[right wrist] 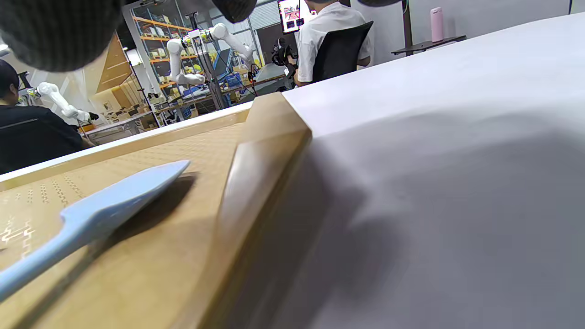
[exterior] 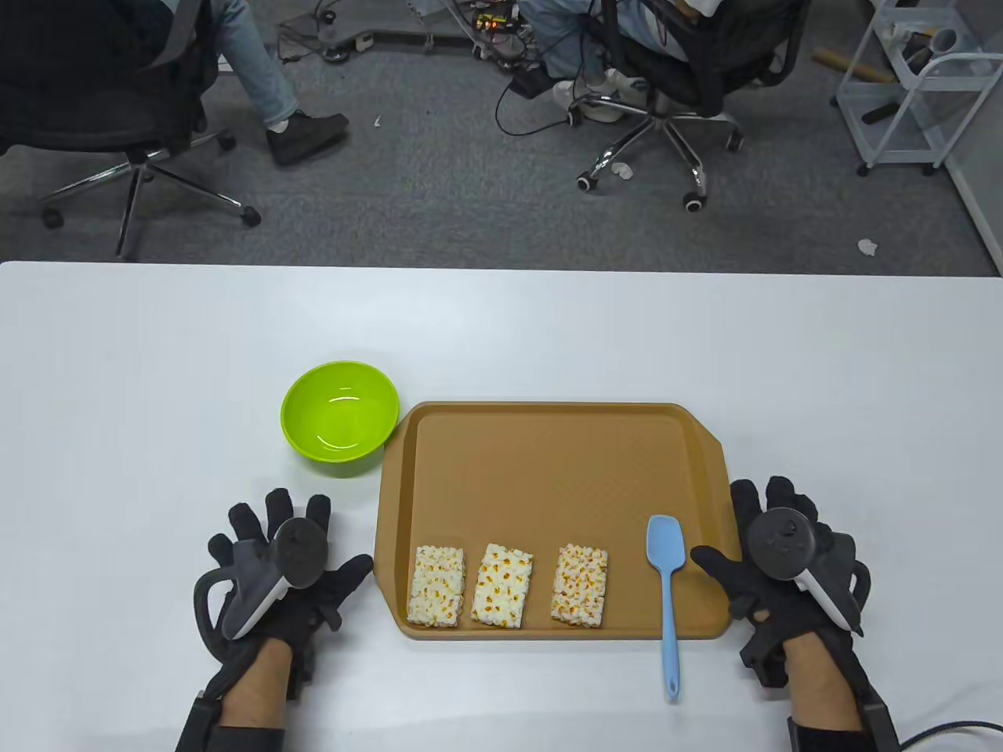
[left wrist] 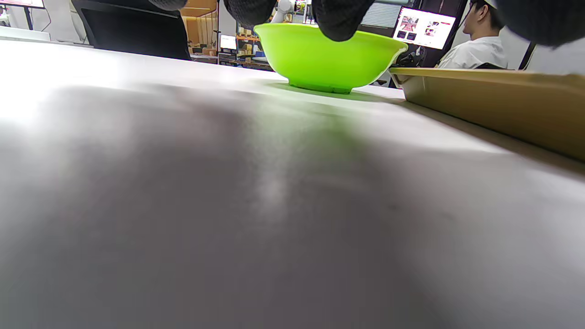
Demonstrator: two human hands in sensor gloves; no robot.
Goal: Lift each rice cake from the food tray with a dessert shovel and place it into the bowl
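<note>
Room: grey floor past the table, with two black wheeled chairs (exterior: 117,94) and people sitting in them; a white wire cart (exterior: 909,86) stands at the far right.
Table (exterior: 157,345): white and flat; both hands lie on it, palms down.
Left hand (exterior: 274,580): grip wide, fingers straight and spread, holding nothing. It rests just left of the tray, not touching it.
Right hand (exterior: 791,564): grip wide too, fingers spread, holding nothing. It rests just right of the tray; the thumb reaches over the tray's right edge.
Tray (exterior: 548,439): brown, lying between the two hands.
Bowl (exterior: 341,417): green, with nothing in it. It sits just past the left hand's fingertips, right beside the tray's far left corner. In the left wrist view the bowl (left wrist: 329,57) shows straight ahead under the dark fingertips (left wrist: 340,18).
Cakes: three white rice cakes in a row on the near part of the tray. The left cake (exterior: 436,586) is closest to the left hand, then the middle cake (exterior: 502,586), then the right cake (exterior: 579,586).
Shovel (exterior: 668,583): light blue, just left of the right thumb. Its flat end lies on the tray and its handle sticks out over the near edge onto the table. The right wrist view shows the shovel (right wrist: 91,214) lying flat on the tray (right wrist: 256,183).
</note>
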